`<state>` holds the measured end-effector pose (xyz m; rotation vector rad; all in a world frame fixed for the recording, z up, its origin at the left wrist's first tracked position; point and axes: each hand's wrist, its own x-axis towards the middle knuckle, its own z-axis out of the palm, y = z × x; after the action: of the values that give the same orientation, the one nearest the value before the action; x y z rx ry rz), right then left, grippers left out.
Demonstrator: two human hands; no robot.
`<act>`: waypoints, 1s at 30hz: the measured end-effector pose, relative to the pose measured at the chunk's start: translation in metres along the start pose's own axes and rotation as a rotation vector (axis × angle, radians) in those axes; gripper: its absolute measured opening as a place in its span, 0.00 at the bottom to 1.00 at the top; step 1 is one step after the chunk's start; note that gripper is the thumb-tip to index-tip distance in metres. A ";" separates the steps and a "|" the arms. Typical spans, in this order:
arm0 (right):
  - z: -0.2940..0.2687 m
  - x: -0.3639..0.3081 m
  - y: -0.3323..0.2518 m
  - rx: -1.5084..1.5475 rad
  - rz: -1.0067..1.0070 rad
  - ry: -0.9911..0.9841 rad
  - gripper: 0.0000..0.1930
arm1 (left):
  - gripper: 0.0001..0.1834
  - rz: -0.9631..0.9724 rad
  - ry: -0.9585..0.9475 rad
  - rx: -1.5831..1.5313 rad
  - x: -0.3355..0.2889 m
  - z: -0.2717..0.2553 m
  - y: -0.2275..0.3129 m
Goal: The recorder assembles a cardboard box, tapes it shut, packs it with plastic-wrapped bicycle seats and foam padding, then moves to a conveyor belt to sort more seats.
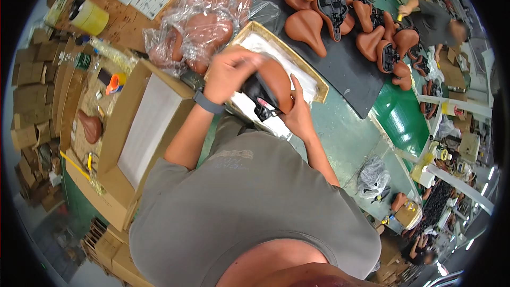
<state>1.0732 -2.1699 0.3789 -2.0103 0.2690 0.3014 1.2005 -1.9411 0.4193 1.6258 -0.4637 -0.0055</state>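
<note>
A brown bicycle saddle (275,78) with a black underside is held tilted in front of my body. My right hand (298,112) grips its right side, thumb up along the brown cover. Over the saddle's upper left edge is my left hand (232,72), fingers bent and smeared by motion; whether they touch it is unclear. A reddish-white label (263,102) shows on the black underside. Beneath the saddle, a shallow tan tray (320,94) lined with white sheet material lies on the table.
Brown saddles in clear plastic (204,26) lie at the upper left. Several loose saddles (305,27) rest on a black mat (340,82). An open cardboard box (114,172) stands left, beside a bench with another saddle (89,126). A person (438,24) works at the far right.
</note>
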 end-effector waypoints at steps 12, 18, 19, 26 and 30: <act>-0.105 0.328 0.139 -0.583 0.221 0.412 0.58 | 0.10 -0.046 0.755 0.107 0.192 -0.206 -0.094; -0.091 0.350 0.235 -0.659 0.386 0.285 0.58 | 0.16 -0.203 0.886 0.401 0.091 -0.215 -0.201; -0.088 0.348 0.221 -0.647 0.398 0.231 0.55 | 0.17 -0.185 0.908 0.483 0.073 -0.191 -0.203; -0.120 0.191 0.109 -0.113 0.200 0.303 0.34 | 0.20 -0.153 0.319 0.323 -0.027 -0.001 -0.159; -0.130 0.024 0.125 1.321 0.125 -0.273 0.46 | 0.17 -0.145 -0.017 0.237 -0.069 0.074 -0.112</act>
<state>1.0680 -2.3428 0.3221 -0.6443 0.3020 0.3390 1.1491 -1.9872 0.2852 1.8906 -0.3692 -0.0759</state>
